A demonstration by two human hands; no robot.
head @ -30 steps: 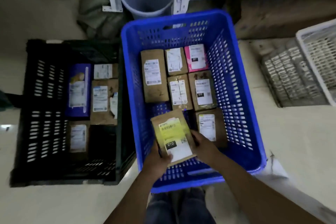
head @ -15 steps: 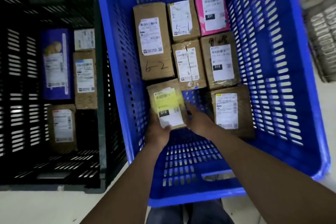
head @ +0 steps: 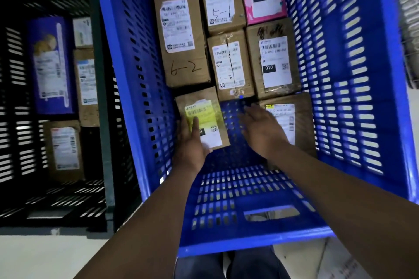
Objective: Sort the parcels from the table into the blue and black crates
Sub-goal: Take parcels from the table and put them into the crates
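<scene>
- Sitting at 9 o'clock inside the blue crate (head: 351,97), the yellow-labelled parcel (head: 204,118) is gripped at its near end by the left hand (head: 192,145); the right hand (head: 260,129) hovers spread, holding nothing.
- Six other parcels fill 12 to 3 o'clock; the black crate (head: 18,120) shows four. The table is unseen, so the remainder is unknown.
- Bare floor lies at 6 o'clock; the crate's wall is close at 9.

The left hand (head: 192,145) covers the near left corner of the yellow-labelled parcel (head: 204,104), and its thumb hides most of the black number tag. The right hand (head: 260,129) hides part of the sticker on the brown parcel (head: 302,115) beside it. The top edge cuts off the pink parcel (head: 247,7) and the blue crate (head: 340,75); the left edge cuts off the black crate (head: 13,97). Small print on the labels is too blurred to read.
</scene>
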